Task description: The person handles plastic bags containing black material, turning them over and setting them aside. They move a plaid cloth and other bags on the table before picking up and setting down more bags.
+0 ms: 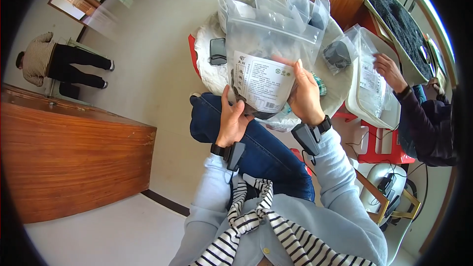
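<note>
Both hands on one clear zip pouch (268, 64), held up over the lap. Left hand (231, 118) pinches the lower left corner, thumb up the edge, fingers wrapped behind. Right hand (305, 96) cups the lower right side, fingers curled round the back, fingertips (298, 64) showing on the front. Pouch carries a white rectangular label (263, 86) with dark print, small green marks top right and a barcode low down; dark contents sit at the bottom. Risk, as I read it: grip is only at the bottom corners, so the tall, floppy top could fold over or the pouch could slip down onto the jeans (256, 143). Can't tell whether the zip is sealed; if it isn't, tilting would spill the dark stuff. Beyond it, a heap of similar clear bags (290, 0) on a white sack (207, 49), dark phone-like slab (217, 51) at its left. Far right, another person's hand (389, 71) is on a labelled clear bag in a white bin (354, 103); a small pouch with dark fill (337, 54) lies between.
</note>
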`<state>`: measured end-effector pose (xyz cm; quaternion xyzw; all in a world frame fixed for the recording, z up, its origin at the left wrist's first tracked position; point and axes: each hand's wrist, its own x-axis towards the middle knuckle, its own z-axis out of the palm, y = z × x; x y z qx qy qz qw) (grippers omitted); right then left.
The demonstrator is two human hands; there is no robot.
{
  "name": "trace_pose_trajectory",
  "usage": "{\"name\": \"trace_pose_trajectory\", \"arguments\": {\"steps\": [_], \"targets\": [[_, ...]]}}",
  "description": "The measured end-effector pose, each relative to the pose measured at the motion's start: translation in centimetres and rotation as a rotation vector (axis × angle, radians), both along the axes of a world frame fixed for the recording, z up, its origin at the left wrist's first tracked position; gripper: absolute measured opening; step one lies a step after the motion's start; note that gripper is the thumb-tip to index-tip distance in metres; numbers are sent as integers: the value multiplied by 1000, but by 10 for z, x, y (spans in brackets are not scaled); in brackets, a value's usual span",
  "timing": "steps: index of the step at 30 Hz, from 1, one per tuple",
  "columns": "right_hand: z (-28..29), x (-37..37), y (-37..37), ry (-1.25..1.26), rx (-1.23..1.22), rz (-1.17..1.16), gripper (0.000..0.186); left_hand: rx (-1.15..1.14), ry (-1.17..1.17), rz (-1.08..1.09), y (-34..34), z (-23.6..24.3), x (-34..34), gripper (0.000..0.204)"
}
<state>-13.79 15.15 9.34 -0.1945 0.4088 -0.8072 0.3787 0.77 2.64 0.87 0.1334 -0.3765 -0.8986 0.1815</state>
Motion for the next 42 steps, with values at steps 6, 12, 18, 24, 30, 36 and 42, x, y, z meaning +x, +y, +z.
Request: {"name": "trace_pose_trajectory", "arguments": {"steps": [6,12,18,24,30,36,42], "targets": [[1,15,-1,125,-317,169,58,183,67,164,-7,-11,-7,60],[-29,1,-5,200,47,32,62,609,200,-605,-58,-18,11,56],[-90,25,-9,64,184,290,38,917,-171,-944,-84,-14,8,62],[-118,15,-2,-191,108,235,21,902,-313,-1132,-87,-23,5,63],[-138,-3,19,-259,-49,-105,14,99,-106,-553,-43,-20,32,55],[-122,-19,34,46,70,21,19,-228,-163,-95,15,12,18,38],[-61,-41,52,866,450,-57,31,-335,-106,-22,-3,12,19,31]]}}
